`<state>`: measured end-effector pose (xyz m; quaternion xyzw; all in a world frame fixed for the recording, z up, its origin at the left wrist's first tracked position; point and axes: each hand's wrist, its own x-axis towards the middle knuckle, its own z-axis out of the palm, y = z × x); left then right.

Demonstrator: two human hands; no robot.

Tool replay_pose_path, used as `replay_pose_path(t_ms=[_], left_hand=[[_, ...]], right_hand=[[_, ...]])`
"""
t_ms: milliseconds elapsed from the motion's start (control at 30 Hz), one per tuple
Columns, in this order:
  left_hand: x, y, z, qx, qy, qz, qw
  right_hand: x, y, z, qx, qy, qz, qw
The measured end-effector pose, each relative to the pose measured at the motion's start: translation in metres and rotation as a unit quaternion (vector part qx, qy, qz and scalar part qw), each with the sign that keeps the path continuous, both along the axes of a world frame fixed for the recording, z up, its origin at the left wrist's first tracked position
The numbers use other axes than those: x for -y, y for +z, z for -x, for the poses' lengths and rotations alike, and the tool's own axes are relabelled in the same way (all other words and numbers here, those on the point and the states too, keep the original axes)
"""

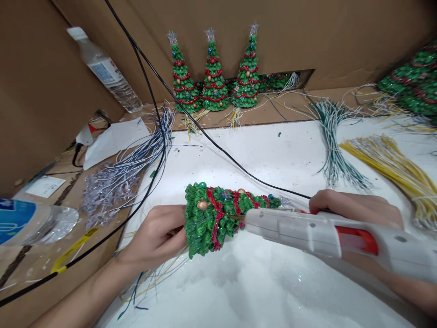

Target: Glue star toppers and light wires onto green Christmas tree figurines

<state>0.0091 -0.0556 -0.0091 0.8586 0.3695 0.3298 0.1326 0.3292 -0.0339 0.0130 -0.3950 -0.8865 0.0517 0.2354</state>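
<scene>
A green Christmas tree figurine [205, 232] with red garlands and gold balls lies on its side above the white surface, its base toward the left. My left hand [160, 232] grips it at the base; some of those fingers are hidden behind the tree. From the right, my right hand [355, 207] is closed around a white glue gun [293, 230] with a red window in its body. The gun's tip meets or nearly meets the side of the tree; I cannot tell if it touches. Yellow and green wires trail below my left hand.
Three finished-looking trees [213, 84] with clear stars stand along the cardboard wall. Bundles of green wires [331, 136] and yellow wires [392, 168] lie at right, blue-white wires [136, 155] with clear stars at left. A black cable [218, 148] crosses the scene. Water bottles [107, 73] are at left.
</scene>
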Motion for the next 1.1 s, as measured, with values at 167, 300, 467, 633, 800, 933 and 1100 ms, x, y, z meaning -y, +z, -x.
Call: replay_pose_path(t_ms=[167, 300, 467, 633, 800, 933, 1100], left_hand=[[0.0, -0.002, 0.002, -0.005, 0.0, 0.003, 1.0], [0.0, -0.003, 0.003, -0.012, 0.001, -0.001, 1.0], [-0.001, -0.004, 0.003, -0.014, 0.0, -0.008, 1.0], [-0.001, -0.002, 0.003, -0.016, 0.002, -0.004, 1.0], [-0.001, -0.001, 0.0, -0.006, -0.001, -0.01, 1.0], [-0.002, -0.001, 0.001, -0.009, -0.001, -0.006, 1.0], [-0.002, 0.0, 0.001, -0.01, -0.002, -0.001, 1.0]], right_hand=[[-0.001, -0.001, -0.006, -0.013, 0.039, 0.004, 0.999], [-0.001, -0.006, -0.011, -0.015, 0.032, 0.002, 0.999], [-0.002, -0.009, -0.01, -0.009, 0.028, -0.005, 1.0], [-0.001, -0.008, -0.009, -0.008, 0.025, -0.003, 1.0], [0.001, -0.007, -0.009, -0.016, 0.01, -0.006, 1.0], [0.003, -0.009, -0.007, -0.027, -0.005, -0.023, 0.999], [0.005, -0.015, -0.005, -0.055, -0.019, -0.074, 0.996]])
